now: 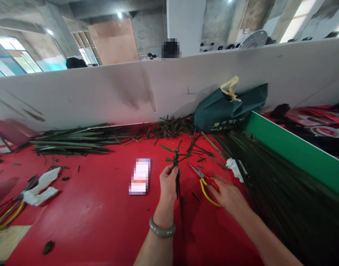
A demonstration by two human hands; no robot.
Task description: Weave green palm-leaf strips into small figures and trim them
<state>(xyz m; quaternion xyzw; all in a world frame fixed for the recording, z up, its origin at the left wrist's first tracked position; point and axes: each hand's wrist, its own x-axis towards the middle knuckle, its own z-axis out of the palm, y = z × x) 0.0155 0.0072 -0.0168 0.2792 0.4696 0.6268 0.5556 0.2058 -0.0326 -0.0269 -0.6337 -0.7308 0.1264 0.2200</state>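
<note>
My left hand [168, 181] is closed around a small figure woven from green leaf strips [176, 158], held upright over the red table [97, 214]; its thin stems hang down past my wrist. My right hand [227, 194] lies on the table with its fingers on the handles of yellow-and-red scissors [204, 183], whose blades point up and left toward the woven figure. A grey-green bangle [162, 230] circles my left wrist.
Long green leaves lie in a pile at the back left [72, 142] and in a big heap at right [283, 192]. A dark green bag [230, 107] leans on the white partition [103, 92]. A green board [297, 151], crumpled tissue [40, 188] and a second tool [9, 214] are near.
</note>
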